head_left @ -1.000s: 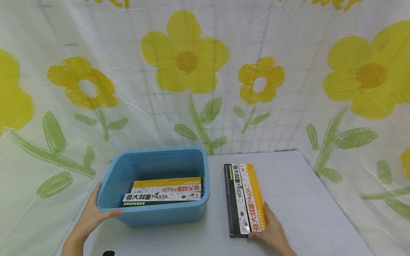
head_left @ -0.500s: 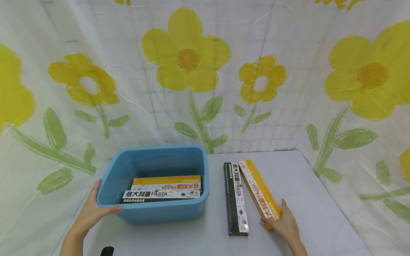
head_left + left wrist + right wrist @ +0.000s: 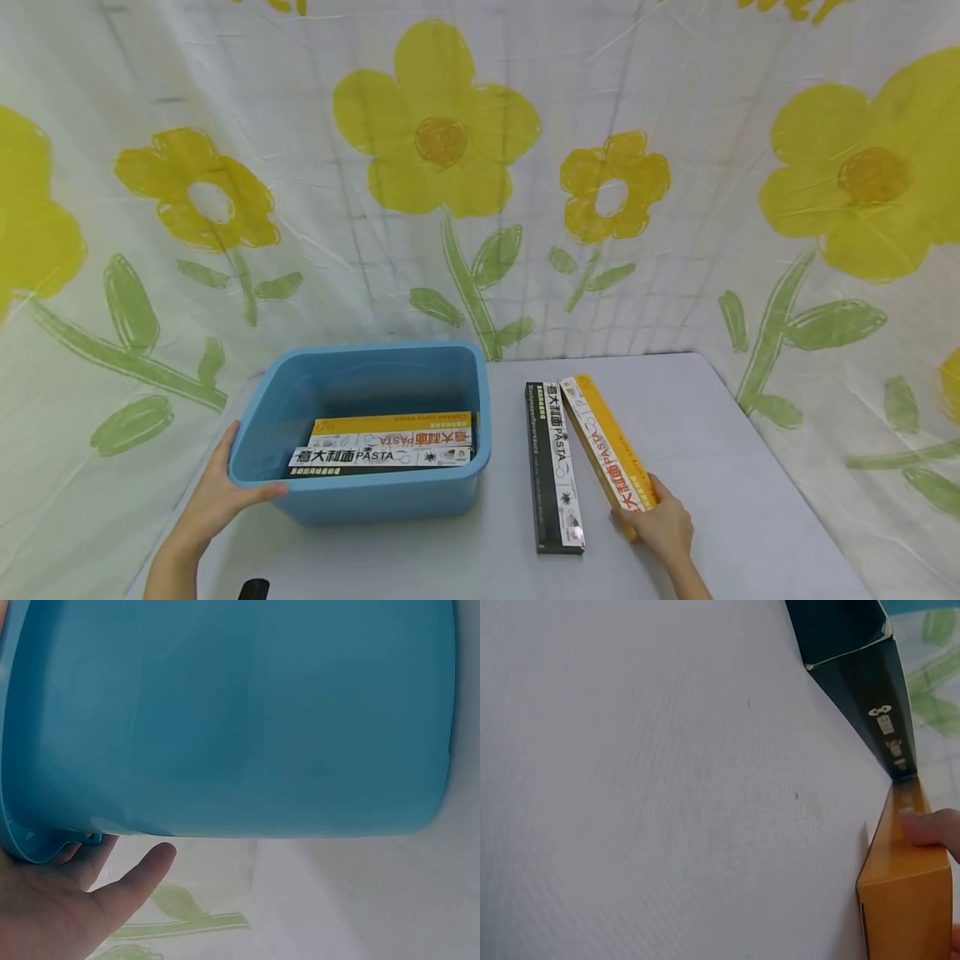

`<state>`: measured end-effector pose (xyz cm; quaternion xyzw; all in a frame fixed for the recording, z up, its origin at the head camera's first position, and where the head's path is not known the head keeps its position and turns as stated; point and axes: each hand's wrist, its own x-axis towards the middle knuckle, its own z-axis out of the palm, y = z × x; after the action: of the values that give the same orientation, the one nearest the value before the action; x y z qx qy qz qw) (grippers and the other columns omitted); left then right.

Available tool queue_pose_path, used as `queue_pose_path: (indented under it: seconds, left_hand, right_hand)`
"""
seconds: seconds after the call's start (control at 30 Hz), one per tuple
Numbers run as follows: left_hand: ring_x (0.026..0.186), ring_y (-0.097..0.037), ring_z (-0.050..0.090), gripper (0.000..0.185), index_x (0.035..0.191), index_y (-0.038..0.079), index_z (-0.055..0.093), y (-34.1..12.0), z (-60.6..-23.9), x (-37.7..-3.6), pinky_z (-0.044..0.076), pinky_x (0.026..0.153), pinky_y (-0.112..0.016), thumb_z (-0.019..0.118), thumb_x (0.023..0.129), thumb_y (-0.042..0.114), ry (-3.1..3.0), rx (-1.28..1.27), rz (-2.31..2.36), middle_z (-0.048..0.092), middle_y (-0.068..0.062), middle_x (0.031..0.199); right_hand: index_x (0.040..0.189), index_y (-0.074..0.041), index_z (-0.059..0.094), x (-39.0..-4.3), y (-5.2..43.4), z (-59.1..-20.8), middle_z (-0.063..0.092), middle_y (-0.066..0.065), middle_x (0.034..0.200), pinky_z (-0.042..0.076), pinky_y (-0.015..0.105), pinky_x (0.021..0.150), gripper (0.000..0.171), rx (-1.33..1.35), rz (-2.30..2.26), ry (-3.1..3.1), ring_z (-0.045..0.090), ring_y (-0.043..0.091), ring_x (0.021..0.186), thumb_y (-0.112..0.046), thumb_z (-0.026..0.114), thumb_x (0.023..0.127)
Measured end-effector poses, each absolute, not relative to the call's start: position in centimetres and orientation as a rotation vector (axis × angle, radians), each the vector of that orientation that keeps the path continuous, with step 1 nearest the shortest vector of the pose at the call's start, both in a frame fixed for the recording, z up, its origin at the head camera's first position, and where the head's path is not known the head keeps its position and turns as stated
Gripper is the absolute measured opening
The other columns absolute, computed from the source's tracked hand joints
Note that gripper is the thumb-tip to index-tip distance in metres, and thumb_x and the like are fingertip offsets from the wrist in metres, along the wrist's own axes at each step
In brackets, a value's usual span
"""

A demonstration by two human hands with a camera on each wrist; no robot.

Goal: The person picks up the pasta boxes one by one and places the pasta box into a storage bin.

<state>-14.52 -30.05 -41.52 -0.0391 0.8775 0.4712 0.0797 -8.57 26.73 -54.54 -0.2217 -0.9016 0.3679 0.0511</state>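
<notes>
A blue plastic bin [image 3: 390,500] stands on the left of the grey table [image 3: 720,467]. My left hand [image 3: 225,493] grips its near left rim, thumb over the edge. In the left wrist view the bin's wall [image 3: 240,712] fills the frame above my palm [image 3: 52,907]. Inside lie a yellow pasta box [image 3: 390,427] and a black-and-white one [image 3: 378,457]. Right of the bin a black pasta box [image 3: 553,467] lies lengthwise. Beside it a yellow pasta box [image 3: 606,440] angles right, with my right hand [image 3: 654,521] holding its near end. A fingertip [image 3: 934,825] presses its side [image 3: 907,892].
A flower-printed cloth [image 3: 450,167] hangs close behind and along both sides of the table. A small dark object [image 3: 255,590] sits at the front edge by my left forearm. Bare tabletop [image 3: 667,787] stretches right of the boxes.
My right hand has swung the near end of the yellow box rightward, away from the black box it lay against. The left hand and the bin have stayed put.
</notes>
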Motion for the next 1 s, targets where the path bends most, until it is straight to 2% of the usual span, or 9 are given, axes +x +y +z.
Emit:
queue_pose_path:
  seconds: [0.27,0.7,1.0]
  left_hand:
    - [0.135,-0.059,0.011,0.127,0.15,0.007,-0.023,-30.1,-41.4,-14.5,0.02,0.102,-0.074,0.08,0.079,0.026,2.623,-0.131,1.404,-0.008,-0.036,0.154]
    - [0.134,-0.059,0.013,0.126,0.151,0.007,-0.022,-29.9,-41.7,-14.3,0.021,0.101,-0.075,0.08,0.079,0.024,2.638,-0.098,1.428,-0.005,-0.037,0.154]
    - [0.134,-0.06,0.013,0.126,0.151,0.007,-0.022,-30.2,-41.9,-14.3,0.021,0.101,-0.075,0.08,0.079,0.023,2.644,-0.085,1.438,-0.006,-0.037,0.154]
  right_hand:
    - [0.138,0.012,0.042,-8.9,25.8,-54.5,0.049,0.036,0.13,0.04,0.058,0.09,0.094,-0.794,1.226,-2.648,0.054,0.05,0.109,-0.023,0.087,0.063]
    - [0.138,0.008,0.045,-8.9,25.5,-53.6,0.052,0.035,0.128,0.039,0.051,0.084,0.087,-0.912,1.196,-2.551,0.056,0.045,0.103,-0.022,0.083,0.066]
    - [0.14,0.007,0.044,-8.9,25.8,-51.8,0.048,0.035,0.132,0.036,0.052,0.087,0.087,-0.96,1.284,-2.472,0.052,0.046,0.108,-0.024,0.084,0.069]
